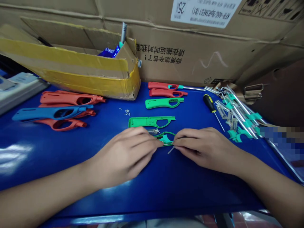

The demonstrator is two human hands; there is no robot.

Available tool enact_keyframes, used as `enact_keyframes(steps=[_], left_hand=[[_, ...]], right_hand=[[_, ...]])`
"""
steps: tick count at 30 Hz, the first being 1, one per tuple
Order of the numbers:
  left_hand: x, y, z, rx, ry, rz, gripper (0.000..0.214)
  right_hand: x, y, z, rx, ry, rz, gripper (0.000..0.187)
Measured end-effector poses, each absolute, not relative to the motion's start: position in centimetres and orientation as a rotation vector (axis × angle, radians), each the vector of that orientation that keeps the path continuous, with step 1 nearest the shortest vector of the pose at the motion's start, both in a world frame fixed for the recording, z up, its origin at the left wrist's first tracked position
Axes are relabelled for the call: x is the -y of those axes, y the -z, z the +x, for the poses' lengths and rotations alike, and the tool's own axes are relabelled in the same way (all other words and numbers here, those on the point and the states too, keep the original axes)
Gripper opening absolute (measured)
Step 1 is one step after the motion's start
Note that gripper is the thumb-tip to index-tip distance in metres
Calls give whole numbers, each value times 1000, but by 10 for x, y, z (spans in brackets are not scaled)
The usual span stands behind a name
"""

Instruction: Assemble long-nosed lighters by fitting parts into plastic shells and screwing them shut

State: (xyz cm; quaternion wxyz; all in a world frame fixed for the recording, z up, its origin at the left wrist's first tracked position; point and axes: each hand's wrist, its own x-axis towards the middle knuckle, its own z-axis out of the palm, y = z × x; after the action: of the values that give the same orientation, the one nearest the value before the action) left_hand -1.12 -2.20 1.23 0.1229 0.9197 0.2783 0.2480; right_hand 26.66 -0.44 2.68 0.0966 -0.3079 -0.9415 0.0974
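My left hand (128,152) has its fingers closed around the rear of a green lighter shell half (169,144), covering much of it. Inside the shell sits a turquoise trigger (164,139), and a clear fuel tank (153,131) shows just above my left fingertips. At the shell's front end, my right hand (206,148) is closed in a pinch. A thin translucent tube (171,150) sticks out from its fingertips; whether these fingers also grip the shell is hidden. Just beyond lies another green shell half (152,122), its inner side facing up.
Behind are a green shell (163,103) and red lighter shells (163,92). Small pins (127,112) lie left of centre. Red and blue shells (52,112) are stacked left. A screwdriver (209,103) and metal lighter tubes (239,110) lie right. A cardboard box (90,69) stands behind.
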Motion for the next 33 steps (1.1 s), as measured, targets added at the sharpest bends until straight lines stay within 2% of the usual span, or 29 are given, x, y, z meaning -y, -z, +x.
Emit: enact_keyframes(steps=[2,6,15,25,33], left_hand=[[17,-17,-15,-972,-760,2701,23],[3,-22,-23,-1278,-602,2784,21],[-1,-17,-24,-1205,-548,2471,19],[4,-17,-22,-1281,-479,2437,25],[8,-18,-21,-1259,-446,2387,25]], right_hand=[[4,-26,267,2786,-269,-907,17],[6,-27,269,2817,-190,-891,18],[6,-28,269,2826,-161,-825,18],[6,-27,268,2823,-119,-798,20],[7,-28,268,2845,-214,-854,20]])
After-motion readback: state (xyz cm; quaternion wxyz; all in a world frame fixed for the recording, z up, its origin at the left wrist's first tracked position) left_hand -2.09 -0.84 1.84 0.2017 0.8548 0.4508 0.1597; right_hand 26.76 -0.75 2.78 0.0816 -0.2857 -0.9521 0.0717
